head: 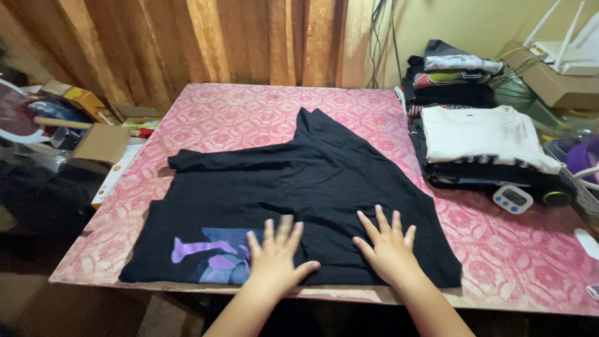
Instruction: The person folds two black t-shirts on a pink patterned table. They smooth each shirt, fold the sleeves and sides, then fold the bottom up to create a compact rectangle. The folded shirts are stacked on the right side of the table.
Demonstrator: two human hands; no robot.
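A black T-shirt (312, 181) with a purple and blue print near its lower left lies spread on the pink patterned table (249, 106). One sleeve is folded across the middle and another part points toward the far edge. My left hand (274, 256) rests flat on the shirt's near edge, fingers apart, just right of the print. My right hand (387, 246) lies flat on the shirt beside it, fingers spread. Neither hand grips anything.
Folded clothes are stacked at the right: a white shirt on dark ones (486, 140), and a further pile (455, 78) behind. A small white timer (513, 199) sits by the stack. Cardboard boxes (100, 140) crowd the left side. Orange curtains (187, 37) hang behind.
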